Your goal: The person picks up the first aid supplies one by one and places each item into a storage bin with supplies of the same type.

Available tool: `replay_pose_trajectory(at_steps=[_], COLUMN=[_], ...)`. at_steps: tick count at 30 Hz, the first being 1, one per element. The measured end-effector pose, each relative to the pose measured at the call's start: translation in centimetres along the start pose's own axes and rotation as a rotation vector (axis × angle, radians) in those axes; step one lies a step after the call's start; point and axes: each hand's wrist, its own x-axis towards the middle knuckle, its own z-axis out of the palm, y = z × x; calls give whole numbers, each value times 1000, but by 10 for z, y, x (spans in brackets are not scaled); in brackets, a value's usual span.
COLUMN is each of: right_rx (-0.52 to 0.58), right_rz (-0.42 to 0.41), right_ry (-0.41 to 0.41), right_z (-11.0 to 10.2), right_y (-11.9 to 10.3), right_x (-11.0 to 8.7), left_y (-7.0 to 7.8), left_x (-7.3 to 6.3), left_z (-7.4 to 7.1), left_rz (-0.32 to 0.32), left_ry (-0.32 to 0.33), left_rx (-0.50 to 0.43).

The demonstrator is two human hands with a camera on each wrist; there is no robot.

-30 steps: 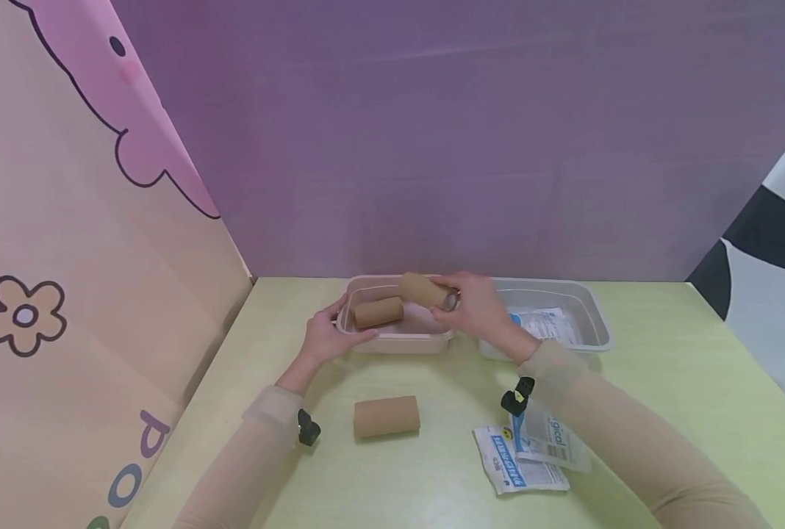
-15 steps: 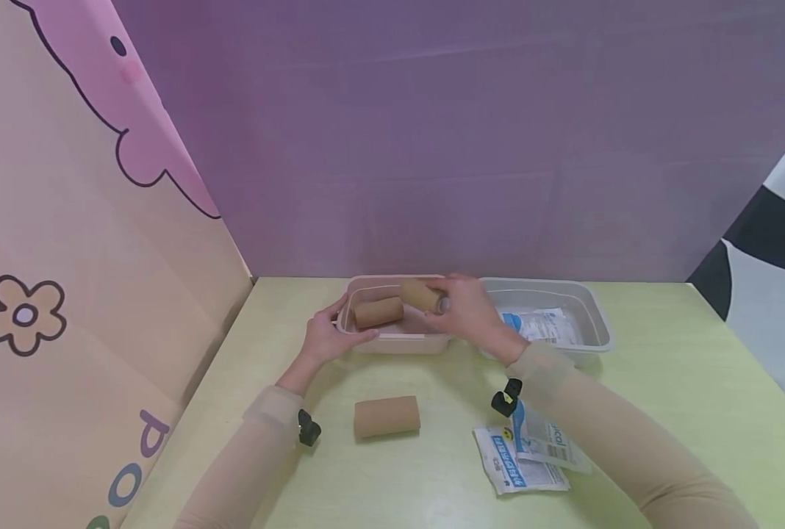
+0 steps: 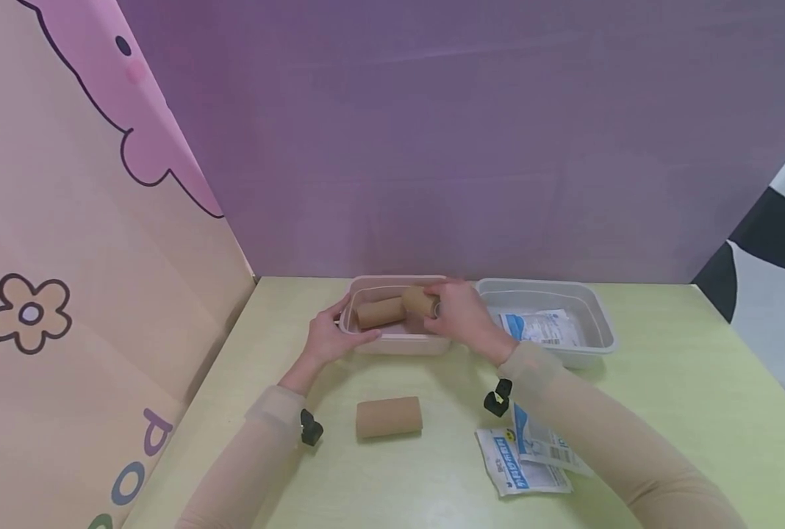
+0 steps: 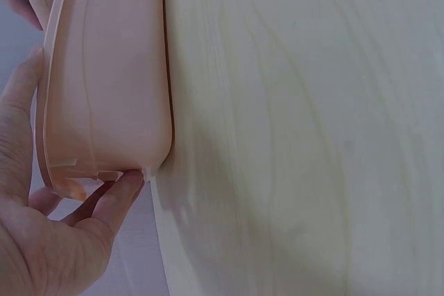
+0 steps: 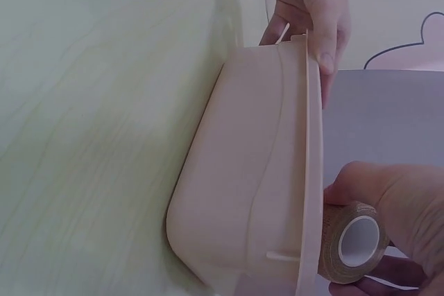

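My left hand (image 3: pixel 329 339) grips the left end of a pink plastic bin (image 3: pixel 402 344); in the left wrist view its thumb lies by the rim and fingertips press the end wall. Inside the bin's right end, my right hand (image 3: pixel 465 316) holds a brown bandage roll (image 3: pixel 420 301). The right wrist view shows that roll's white core (image 5: pixel 359 241) just past the rim. A second brown bandage roll (image 3: pixel 378 314) lies in the bin on the left. Another bandage roll (image 3: pixel 389 417) lies on the table in front.
A grey-white bin (image 3: pixel 584 355) stands to the right of the pink one, with blue-and-white packets (image 3: pixel 545 327) inside. More packets (image 3: pixel 521 466) lie on the table (image 3: pixel 432 492) under the right forearm. A purple panel (image 3: pixel 432 147) rises behind the bins.
My right hand has moved slightly left and down, lowering its bandage roll into the pink bin beside the other one. The left hand stays on the bin.
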Motion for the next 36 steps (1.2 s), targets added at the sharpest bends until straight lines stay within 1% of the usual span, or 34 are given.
replay_pose_trajectory(at_steps=[8, 13, 19, 27, 32, 36], right_rx=[-28, -44, -50, -184, -191, -163], right_rz=[9, 12, 24, 27, 2, -35], right_ry=[-15, -20, -53, -108, -126, -93], right_z=[7, 6, 4, 3, 3, 4], right_y=[2, 0, -4, -4, -4, -3], right_x=[3, 2, 0, 0, 0, 1], left_y=[0, -1, -1, -2, -3, -1], left_x=[0, 1, 1, 1, 1, 1], left_z=[-1, 0, 0, 0, 1, 0], left_rz=[0, 4, 15, 8, -6, -4], left_ry=[-4, -9, 1, 9, 6, 6], left_rx=[-25, -32, -25, -15, -17, -15])
